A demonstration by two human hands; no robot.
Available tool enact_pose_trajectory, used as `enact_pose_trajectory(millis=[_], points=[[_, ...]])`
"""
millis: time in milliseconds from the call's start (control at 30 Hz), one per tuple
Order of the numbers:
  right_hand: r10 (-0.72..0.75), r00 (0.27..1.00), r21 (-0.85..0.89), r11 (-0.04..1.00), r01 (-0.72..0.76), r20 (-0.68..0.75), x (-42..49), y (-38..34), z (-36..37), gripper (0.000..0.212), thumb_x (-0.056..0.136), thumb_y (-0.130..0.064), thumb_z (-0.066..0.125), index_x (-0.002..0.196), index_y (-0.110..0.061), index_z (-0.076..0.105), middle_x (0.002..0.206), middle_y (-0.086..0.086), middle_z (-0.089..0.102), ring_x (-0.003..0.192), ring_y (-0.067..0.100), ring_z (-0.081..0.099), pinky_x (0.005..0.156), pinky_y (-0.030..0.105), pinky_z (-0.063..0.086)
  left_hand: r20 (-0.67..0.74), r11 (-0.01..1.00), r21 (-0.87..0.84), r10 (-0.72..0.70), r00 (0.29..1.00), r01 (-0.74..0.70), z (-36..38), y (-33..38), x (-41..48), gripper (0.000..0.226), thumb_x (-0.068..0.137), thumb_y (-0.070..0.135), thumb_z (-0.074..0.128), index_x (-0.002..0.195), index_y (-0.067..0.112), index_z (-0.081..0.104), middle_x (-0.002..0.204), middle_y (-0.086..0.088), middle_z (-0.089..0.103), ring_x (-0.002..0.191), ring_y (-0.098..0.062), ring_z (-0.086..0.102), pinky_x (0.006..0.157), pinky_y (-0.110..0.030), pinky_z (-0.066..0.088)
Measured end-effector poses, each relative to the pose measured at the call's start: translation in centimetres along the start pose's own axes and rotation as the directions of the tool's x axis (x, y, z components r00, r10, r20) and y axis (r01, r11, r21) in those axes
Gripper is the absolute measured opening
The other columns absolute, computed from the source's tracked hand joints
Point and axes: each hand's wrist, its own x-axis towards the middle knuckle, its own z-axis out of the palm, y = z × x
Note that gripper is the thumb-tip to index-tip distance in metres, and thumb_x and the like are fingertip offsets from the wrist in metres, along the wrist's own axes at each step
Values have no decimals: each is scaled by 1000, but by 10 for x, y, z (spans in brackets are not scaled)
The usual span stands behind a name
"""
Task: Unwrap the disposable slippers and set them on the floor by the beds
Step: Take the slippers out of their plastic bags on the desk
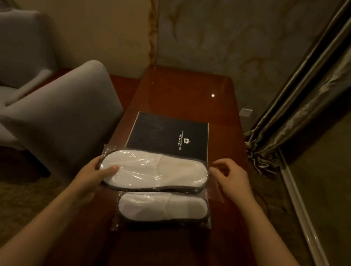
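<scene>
Two packs of white disposable slippers in clear plastic wrap are over a dark wooden table (pixel 188 103). My left hand (pixel 95 173) grips the heel end of the upper pack (pixel 155 170), thumb on top, and holds it lifted above the table. My right hand (pixel 230 177) is at that pack's toe end, its fingers curled and pinching the edge of the clear wrap. The second wrapped pack (pixel 162 209) lies flat on the table just below, partly under the first.
A black hotel folder (pixel 169 136) lies on the table behind the slippers. A grey armchair (pixel 59 111) stands close at the left, with a second grey seat (pixel 6 57) beyond it. Heavy curtains (pixel 308 89) hang at the right. Carpet covers the floor.
</scene>
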Motion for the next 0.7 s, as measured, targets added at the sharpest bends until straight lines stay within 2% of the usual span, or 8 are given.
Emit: enact_pose_trajectory(millis=[67,167,267,333,433,533,600,700], points=[[110,975,0,994,-112,193,2,-3,5,36,87,-31,60,119,-16,54,102,-7,57,85,9,58,63,15,44,23,999,-35,13,1000,-12,1,0,-2,55,79,12,70,130,18,51,105,-6,63,88,-22,64,60,-32,59],[145,940,167,965,-204,308,-1,-3,7,37,88,-34,58,120,-16,52,92,-10,59,77,8,62,49,13,48,19,999,-33,30,999,-30,-4,-3,-2,58,79,14,69,133,21,48,109,-4,60,92,-23,62,64,-34,56],[155,933,376,884,-278,325,-1,-6,7,31,86,-30,62,113,-21,52,95,-9,57,81,10,64,49,11,51,44,999,-17,44,998,-43,-8,-6,-5,57,80,17,69,132,23,47,112,-3,59,94,-23,61,60,-32,58],[149,927,461,833,-305,345,0,-11,6,24,85,-26,63,107,-17,57,96,-1,63,79,15,68,52,16,55,66,999,-8,42,997,-42,-7,-6,-7,53,80,18,69,128,25,48,106,-1,60,92,-21,62,52,-26,58],[93,928,548,784,-291,361,1,-14,1,20,84,-23,64,102,-15,62,97,7,68,76,20,71,60,29,60,5,997,-65,49,999,-49,-8,-6,-5,50,82,15,67,129,20,50,111,-7,61,89,-21,64,51,-27,58],[76,945,637,721,-273,319,1,-8,-15,19,84,-22,64,101,-13,63,95,9,67,73,17,69,57,24,58,-34,985,-160,52,998,-57,-16,-7,-3,50,85,9,64,131,19,49,107,-7,64,88,-21,67,49,-25,57],[27,952,595,775,-213,306,-1,-3,-25,13,84,-21,63,97,-22,63,102,6,66,80,15,68,58,17,55,-27,986,-159,54,998,-58,-18,-7,-2,50,85,10,63,132,21,49,105,-4,66,89,-19,67,51,-26,57],[-107,904,468,877,-111,414,-4,-4,-33,31,82,-18,66,105,-38,58,109,-7,60,90,10,66,62,14,55,16,989,-148,33,999,-30,-12,-8,-2,47,88,13,59,133,20,47,103,-2,65,88,-20,64,63,-32,53]])
